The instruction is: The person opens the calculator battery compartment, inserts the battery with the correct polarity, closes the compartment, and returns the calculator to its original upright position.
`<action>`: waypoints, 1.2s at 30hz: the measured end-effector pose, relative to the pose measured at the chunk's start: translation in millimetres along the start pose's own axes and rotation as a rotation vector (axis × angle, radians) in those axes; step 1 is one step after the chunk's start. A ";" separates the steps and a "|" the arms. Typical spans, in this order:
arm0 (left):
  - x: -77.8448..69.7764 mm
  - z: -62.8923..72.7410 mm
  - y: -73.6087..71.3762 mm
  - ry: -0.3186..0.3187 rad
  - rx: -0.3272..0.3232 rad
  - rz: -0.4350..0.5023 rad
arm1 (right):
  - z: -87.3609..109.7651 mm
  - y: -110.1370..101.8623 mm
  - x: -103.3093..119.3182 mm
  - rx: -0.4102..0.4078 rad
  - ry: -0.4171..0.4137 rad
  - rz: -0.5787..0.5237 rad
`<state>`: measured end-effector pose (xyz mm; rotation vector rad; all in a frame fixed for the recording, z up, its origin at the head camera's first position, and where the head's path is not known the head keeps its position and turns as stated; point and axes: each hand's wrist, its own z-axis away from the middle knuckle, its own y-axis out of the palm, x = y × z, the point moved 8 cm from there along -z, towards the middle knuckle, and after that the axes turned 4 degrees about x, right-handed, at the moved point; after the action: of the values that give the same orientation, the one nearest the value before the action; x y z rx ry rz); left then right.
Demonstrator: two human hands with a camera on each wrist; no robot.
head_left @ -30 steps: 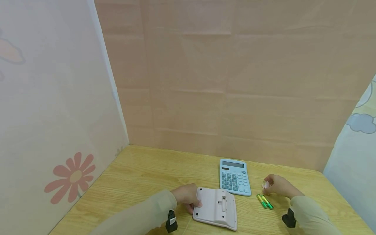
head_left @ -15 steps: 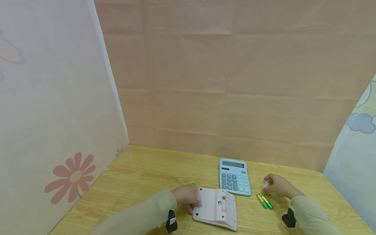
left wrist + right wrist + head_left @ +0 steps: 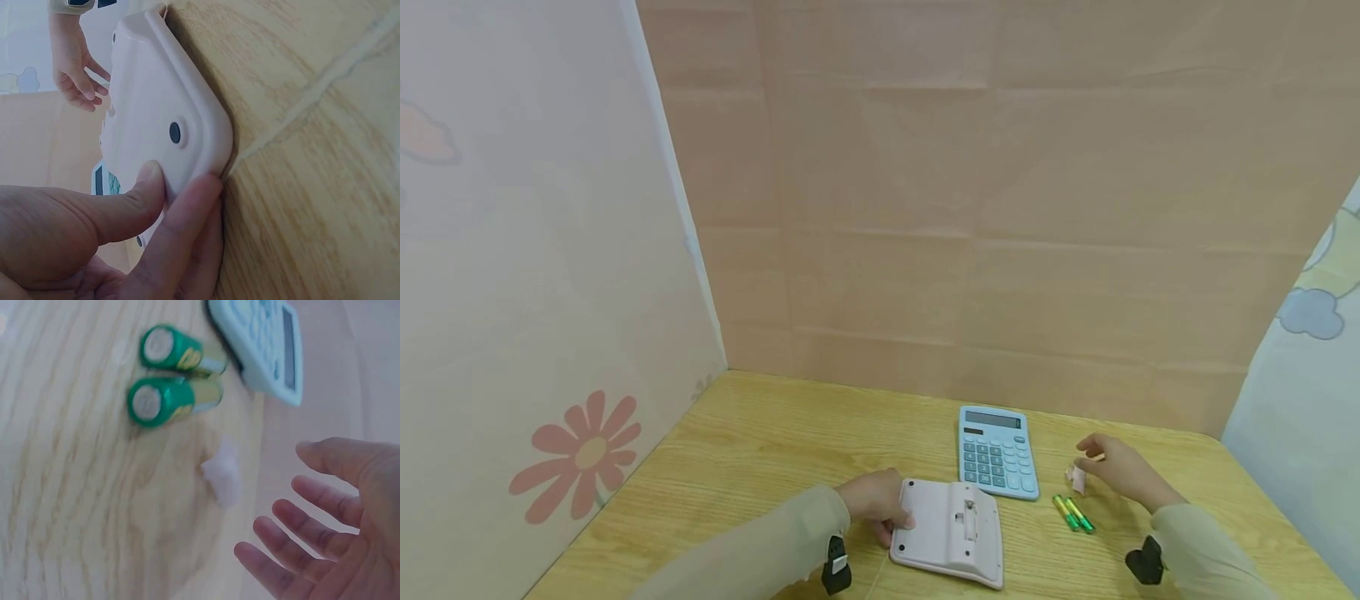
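While your left hand point(image 3: 875, 498) pinches the edge of the pink device point(image 3: 927, 527), which lies underside up on the tabletop point(image 3: 820, 417) with its battery bay point(image 3: 970, 523) uncovered, your right hand point(image 3: 1122, 469) hangs near the pale scrap point(image 3: 1078, 480), its fingers point(image 3: 309, 526) parted and holding nothing. Two green batteries point(image 3: 1080, 515) lie side by side near the scrap; the blue calculator point(image 3: 997, 458) lies just beyond the device. You seem to be at a battery job, though whether you are reaching for the scrap or leaving it, you cannot tell from this. The next move probably calls for a steady left hand and a fine pinch by the right fingers. Only the right wrist view shows the gap between fingers and scrap; only the left wrist view shows clearly your thumb point(image 3: 149, 186) on the underside and fingertips point(image 3: 203, 192) against the side, while the head view alone shows the bay's inside.
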<state>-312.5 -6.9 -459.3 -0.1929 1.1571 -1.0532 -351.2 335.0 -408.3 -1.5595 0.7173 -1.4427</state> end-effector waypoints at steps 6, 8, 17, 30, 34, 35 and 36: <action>0.0 -0.2 0.7 0.004 0.004 -0.006 | 7.2 4.6 12.4 0.028 0.020 -0.010; -0.5 0.1 1.1 0.004 0.005 -0.008 | 10.4 9.5 14.8 0.052 0.029 -0.011; -3.0 2.1 0.7 0.006 0.000 -0.010 | 23.9 26.1 18.9 0.120 0.109 -0.055; 0.3 1.3 -0.7 0.017 -0.016 -0.007 | 25.0 39.1 11.9 0.184 0.166 -0.072; 0.8 1.4 -0.7 0.016 -0.014 -0.011 | 23.8 40.5 12.9 0.173 0.165 -0.067; 0.9 1.4 -0.7 0.016 -0.014 -0.013 | 23.7 40.9 13.0 0.170 0.164 -0.069; 1.2 1.4 -0.5 0.015 -0.012 -0.014 | 23.7 41.2 13.1 0.167 0.165 -0.071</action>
<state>-311.7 -8.6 -459.2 -0.2036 1.1773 -1.0614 -320.1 309.8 -437.0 -1.3614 0.6250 -1.6548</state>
